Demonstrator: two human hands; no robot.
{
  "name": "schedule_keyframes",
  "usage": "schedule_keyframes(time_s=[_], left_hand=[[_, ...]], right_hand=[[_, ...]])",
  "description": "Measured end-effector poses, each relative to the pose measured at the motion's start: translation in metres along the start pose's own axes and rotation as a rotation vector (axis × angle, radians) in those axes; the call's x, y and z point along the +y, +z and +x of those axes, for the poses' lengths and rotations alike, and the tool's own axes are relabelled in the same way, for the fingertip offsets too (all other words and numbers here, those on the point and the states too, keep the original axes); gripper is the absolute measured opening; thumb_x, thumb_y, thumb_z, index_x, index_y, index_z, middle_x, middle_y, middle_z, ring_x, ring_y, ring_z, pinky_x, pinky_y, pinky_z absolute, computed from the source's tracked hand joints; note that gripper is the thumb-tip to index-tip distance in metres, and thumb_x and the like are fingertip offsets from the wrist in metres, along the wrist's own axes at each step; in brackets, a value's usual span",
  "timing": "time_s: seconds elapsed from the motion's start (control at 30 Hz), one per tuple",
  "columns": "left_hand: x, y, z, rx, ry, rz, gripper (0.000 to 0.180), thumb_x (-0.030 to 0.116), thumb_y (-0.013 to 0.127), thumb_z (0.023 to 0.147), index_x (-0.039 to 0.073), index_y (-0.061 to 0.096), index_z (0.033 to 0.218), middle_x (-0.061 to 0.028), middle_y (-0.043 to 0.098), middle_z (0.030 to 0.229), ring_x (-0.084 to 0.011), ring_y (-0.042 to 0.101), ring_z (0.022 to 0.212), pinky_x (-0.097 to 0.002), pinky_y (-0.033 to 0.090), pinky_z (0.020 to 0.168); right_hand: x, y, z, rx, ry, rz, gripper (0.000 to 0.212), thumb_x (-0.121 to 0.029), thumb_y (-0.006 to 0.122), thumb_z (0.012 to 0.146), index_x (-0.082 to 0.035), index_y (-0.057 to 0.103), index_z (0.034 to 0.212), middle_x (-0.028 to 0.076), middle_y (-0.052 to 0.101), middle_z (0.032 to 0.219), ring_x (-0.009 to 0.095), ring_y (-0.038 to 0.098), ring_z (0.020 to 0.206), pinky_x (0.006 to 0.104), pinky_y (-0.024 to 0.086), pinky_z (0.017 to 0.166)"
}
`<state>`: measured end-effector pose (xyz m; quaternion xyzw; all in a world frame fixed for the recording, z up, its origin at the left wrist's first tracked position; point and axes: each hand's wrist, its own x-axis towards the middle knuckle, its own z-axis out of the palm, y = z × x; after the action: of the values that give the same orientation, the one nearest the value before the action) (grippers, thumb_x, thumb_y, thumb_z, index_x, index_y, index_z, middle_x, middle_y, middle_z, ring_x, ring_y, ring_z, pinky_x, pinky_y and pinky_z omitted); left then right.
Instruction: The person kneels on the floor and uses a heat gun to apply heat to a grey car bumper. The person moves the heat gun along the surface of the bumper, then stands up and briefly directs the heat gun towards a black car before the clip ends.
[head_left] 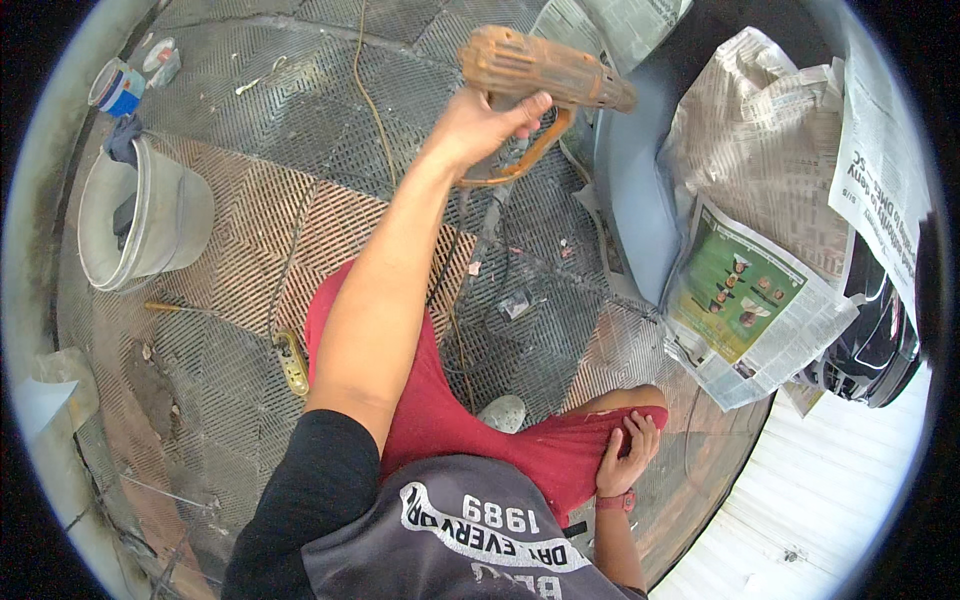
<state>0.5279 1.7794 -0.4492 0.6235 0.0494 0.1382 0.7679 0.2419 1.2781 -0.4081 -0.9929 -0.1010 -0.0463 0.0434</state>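
My left hand [490, 125] is closed around the handle of an orange-brown, stained heat gun [535, 65], raised ahead of me. Its metal nozzle points right, toward a smooth grey-blue curved panel [630, 185]; whether the two touch I cannot tell. A looped orange guard hangs below the gun's body. Sheets of newspaper [765, 150] cover the area to the right of the panel. My right hand [630, 455] lies with fingers apart on my right knee, over red cloth [565, 460], holding nothing. A red watch sits on that wrist.
At the left stands a whitish bucket [180, 220] with a dark cloth on its rim. Behind it is a small blue-and-white tub [118, 88]. A screwdriver [175, 307], a yellow tool [291, 362] and cords [370, 95] lie on the ridged floor mats [255, 205].
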Motion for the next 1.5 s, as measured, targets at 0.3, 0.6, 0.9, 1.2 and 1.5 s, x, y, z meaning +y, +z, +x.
schedule_keyframes(time_s=[0.3, 0.6, 0.9, 1.2, 1.5], left_hand=[[-0.013, 0.027, 0.016, -0.028, -0.252, -0.318, 0.064, 0.066, 0.071, 0.097, 0.003, 0.067, 0.107, -0.0014, 0.065, 0.080, -0.0117, 0.064, 0.069, -0.0293, 0.057, 0.064], [-0.063, 0.034, 0.029, 0.117, -0.373, -0.232, 0.049, 0.054, 0.069, 0.104, 0.005, 0.067, 0.107, -0.0014, 0.066, 0.083, -0.0117, 0.064, 0.072, -0.0331, 0.058, 0.075], [-0.090, 0.006, 0.013, -0.135, -0.375, 0.303, 0.045, 0.020, 0.079, 0.098, 0.011, 0.068, 0.141, -0.0105, 0.074, 0.135, -0.0267, 0.068, 0.127, -0.0404, 0.051, 0.110], [-0.091, -0.022, -0.048, -0.719, -0.338, 0.510, 0.046, 0.014, 0.081, 0.094, 0.006, 0.067, 0.138, -0.0107, 0.074, 0.134, -0.0241, 0.067, 0.125, -0.0389, 0.050, 0.111], [-0.091, 0.037, -0.099, -1.107, -0.251, 0.378, 0.051, 0.020, 0.082, 0.094, 0.005, 0.065, 0.139, -0.0151, 0.073, 0.137, -0.0241, 0.066, 0.127, -0.0393, 0.051, 0.110]], right_hand=[[-0.005, -0.002, 0.007, 0.019, 0.023, 0.029, 0.025, -0.020, 0.066, 0.100, -0.004, 0.073, 0.119, 0.013, 0.070, 0.135, 0.040, 0.054, 0.139, 0.0599, 0.029, 0.125], [-0.006, -0.004, 0.005, 0.016, 0.038, 0.005, 0.025, -0.018, 0.066, 0.100, -0.004, 0.073, 0.119, 0.013, 0.069, 0.136, 0.041, 0.054, 0.139, 0.0604, 0.030, 0.124], [-0.001, 0.001, -0.002, 0.047, 0.039, -0.018, 0.026, -0.017, 0.065, 0.100, -0.005, 0.073, 0.121, 0.012, 0.069, 0.137, 0.039, 0.054, 0.140, 0.0596, 0.030, 0.124], [-0.006, 0.001, 0.000, 0.033, 0.051, 0.002, 0.024, -0.018, 0.066, 0.100, -0.005, 0.074, 0.119, 0.010, 0.070, 0.134, 0.038, 0.054, 0.139, 0.0587, 0.030, 0.124], [-0.024, -0.005, 0.011, 0.035, 0.036, 0.011, 0.020, -0.013, 0.068, 0.098, -0.006, 0.074, 0.116, 0.010, 0.071, 0.132, 0.037, 0.055, 0.139, 0.0574, 0.030, 0.125]])
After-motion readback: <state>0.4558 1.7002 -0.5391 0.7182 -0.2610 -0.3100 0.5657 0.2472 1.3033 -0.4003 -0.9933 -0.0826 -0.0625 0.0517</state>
